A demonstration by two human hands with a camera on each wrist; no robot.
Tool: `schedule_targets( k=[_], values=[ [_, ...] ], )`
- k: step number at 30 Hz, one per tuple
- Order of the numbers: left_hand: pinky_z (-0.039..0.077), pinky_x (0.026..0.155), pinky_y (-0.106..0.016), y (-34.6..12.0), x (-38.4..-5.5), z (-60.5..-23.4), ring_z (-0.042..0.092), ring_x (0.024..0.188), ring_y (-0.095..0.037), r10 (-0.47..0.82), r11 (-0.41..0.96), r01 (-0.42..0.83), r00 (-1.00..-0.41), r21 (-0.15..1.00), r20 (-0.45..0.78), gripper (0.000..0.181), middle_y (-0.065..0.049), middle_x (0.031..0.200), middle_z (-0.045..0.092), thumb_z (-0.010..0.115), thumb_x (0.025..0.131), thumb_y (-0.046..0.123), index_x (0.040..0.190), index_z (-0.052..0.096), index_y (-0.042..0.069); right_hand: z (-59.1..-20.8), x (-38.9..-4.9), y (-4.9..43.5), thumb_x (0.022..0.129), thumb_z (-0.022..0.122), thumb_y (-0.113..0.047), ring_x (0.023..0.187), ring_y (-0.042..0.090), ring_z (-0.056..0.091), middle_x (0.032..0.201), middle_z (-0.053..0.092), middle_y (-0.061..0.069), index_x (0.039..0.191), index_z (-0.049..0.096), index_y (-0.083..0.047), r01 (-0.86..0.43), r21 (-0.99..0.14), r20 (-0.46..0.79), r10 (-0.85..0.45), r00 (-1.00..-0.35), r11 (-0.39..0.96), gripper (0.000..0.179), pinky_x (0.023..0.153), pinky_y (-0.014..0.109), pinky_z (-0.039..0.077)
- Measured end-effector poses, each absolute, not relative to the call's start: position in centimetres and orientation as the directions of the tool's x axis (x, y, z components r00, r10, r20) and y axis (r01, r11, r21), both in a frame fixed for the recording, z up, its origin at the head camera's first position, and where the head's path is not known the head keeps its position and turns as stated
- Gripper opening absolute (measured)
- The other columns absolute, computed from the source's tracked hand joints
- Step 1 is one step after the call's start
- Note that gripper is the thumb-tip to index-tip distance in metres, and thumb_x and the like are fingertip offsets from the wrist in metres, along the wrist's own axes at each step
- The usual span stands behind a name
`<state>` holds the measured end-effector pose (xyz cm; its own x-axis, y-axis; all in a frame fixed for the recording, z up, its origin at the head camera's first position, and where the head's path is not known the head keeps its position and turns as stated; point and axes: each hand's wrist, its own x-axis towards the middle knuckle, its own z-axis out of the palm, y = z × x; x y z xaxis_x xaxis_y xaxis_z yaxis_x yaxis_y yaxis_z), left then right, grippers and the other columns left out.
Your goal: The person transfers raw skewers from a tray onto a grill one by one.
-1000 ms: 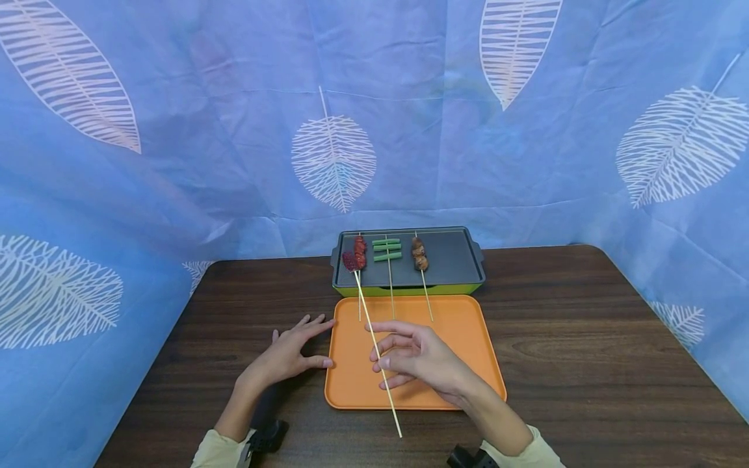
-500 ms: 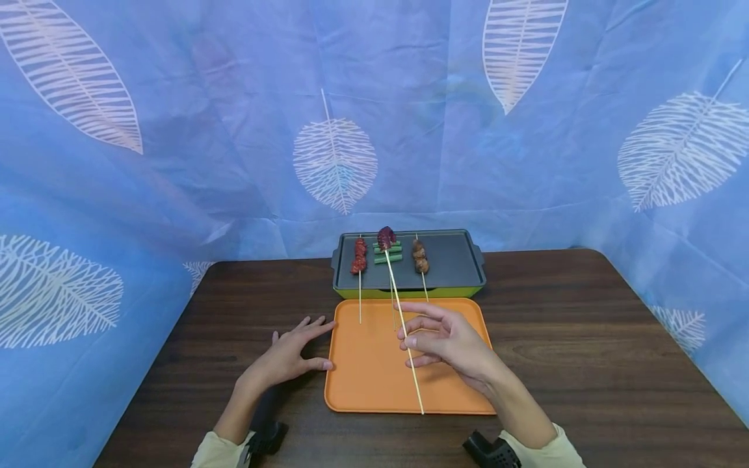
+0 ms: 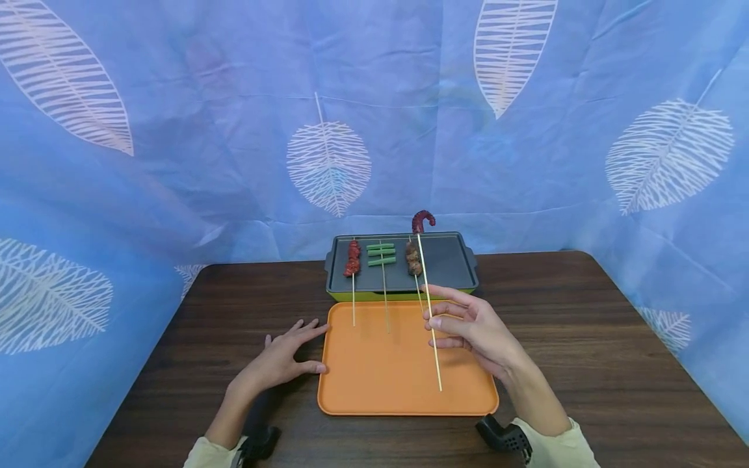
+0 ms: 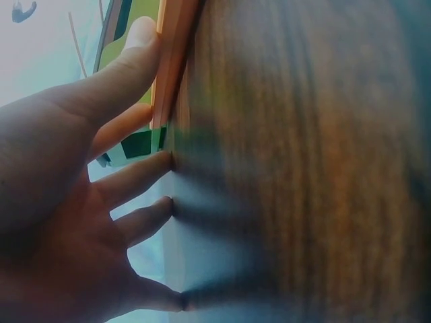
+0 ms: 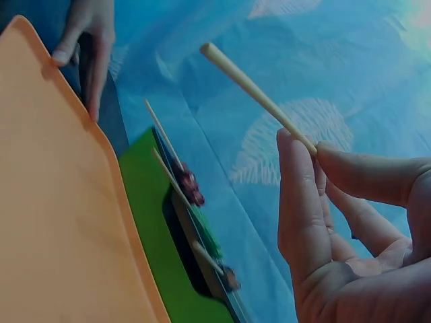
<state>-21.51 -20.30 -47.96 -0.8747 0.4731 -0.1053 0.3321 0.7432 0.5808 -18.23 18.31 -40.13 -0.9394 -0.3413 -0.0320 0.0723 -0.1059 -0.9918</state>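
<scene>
My right hand (image 3: 476,328) pinches the stick of a skewer (image 3: 429,292) between thumb and fingers, above the right part of the orange tray (image 3: 404,390). A dark red curled piece, like a shrimp or tentacle (image 3: 419,221), tops that skewer, over the grill plate's far edge in the head view. In the right wrist view, the stick's bare end (image 5: 242,81) points up and left from the fingertips. My left hand (image 3: 277,361) rests with fingers spread at the tray's left edge, thumb and index finger touching the rim; other fingertips (image 4: 168,205) meet the table.
Behind the tray stands a dark grill plate (image 3: 450,260) on a green base. Across it lie a red meat skewer (image 3: 352,259), a green vegetable skewer (image 3: 381,254) and a brown meat skewer (image 3: 413,260), sticks toward me. A blue leaf-patterned cloth (image 3: 234,130) hangs behind the brown table (image 3: 585,351).
My right hand has carried the skewer rightward and farther away, from over the red skewer, past the green one, to beside the brown one. The left hand has stayed at the tray's edge.
</scene>
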Motion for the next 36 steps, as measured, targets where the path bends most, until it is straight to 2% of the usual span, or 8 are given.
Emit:
schedule_targets(
  k=[4,9,25,36],
  values=[
    [0.003,0.098,-0.09,-20.3,-21.5,-48.0,0.017,0.153,-0.044,0.472,0.742,0.333,-0.876,0.582,-0.1,0.082,-0.014,0.165,0.032,0.077,0.088,0.05,0.158,0.044,0.023,-40.3,-18.6,19.6,0.097,0.071,-0.007,0.105,0.024,0.072,0.12,0.066,0.018,0.156,0.042,-0.003,0.063,-0.993,-0.028,-0.309,-0.951,-0.102,0.065,0.085,0.046,0.059],
    [0.003,0.098,-0.09,-20.5,-21.4,-48.1,0.018,0.153,-0.045,0.465,0.748,0.335,-0.88,0.573,-0.093,0.083,-0.014,0.164,0.033,0.077,0.087,0.051,0.158,0.045,0.023,-40.8,-19.3,20.8,0.099,0.068,-0.007,0.108,0.02,0.07,0.12,0.066,0.012,0.157,0.038,0.001,0.065,-0.994,-0.035,-0.29,-0.956,-0.093,0.066,0.087,0.042,0.059],
    [0.004,0.096,-0.091,-20.5,-21.3,-48.3,0.019,0.153,-0.046,0.473,0.739,0.344,-0.877,0.579,-0.082,0.083,-0.015,0.164,0.034,0.076,0.087,0.051,0.158,0.045,0.022,-44.1,-21.0,22.0,0.1,0.068,-0.006,0.1,0.013,0.073,0.111,0.075,0.002,0.151,0.044,0.008,0.192,-0.967,-0.175,-0.112,-0.978,-0.166,0.058,0.084,0.034,0.059],
    [0.003,0.096,-0.091,-20.5,-21.4,-48.1,0.019,0.153,-0.045,0.479,0.731,0.35,-0.875,0.586,-0.076,0.083,-0.015,0.164,0.034,0.077,0.087,0.05,0.158,0.044,0.022,-44.7,-21.4,21.2,0.098,0.07,-0.007,0.102,0.017,0.074,0.117,0.075,0.01,0.146,0.049,0.011,0.198,-0.97,-0.189,-0.071,-0.979,-0.142,0.055,0.084,0.033,0.059]
  ],
)
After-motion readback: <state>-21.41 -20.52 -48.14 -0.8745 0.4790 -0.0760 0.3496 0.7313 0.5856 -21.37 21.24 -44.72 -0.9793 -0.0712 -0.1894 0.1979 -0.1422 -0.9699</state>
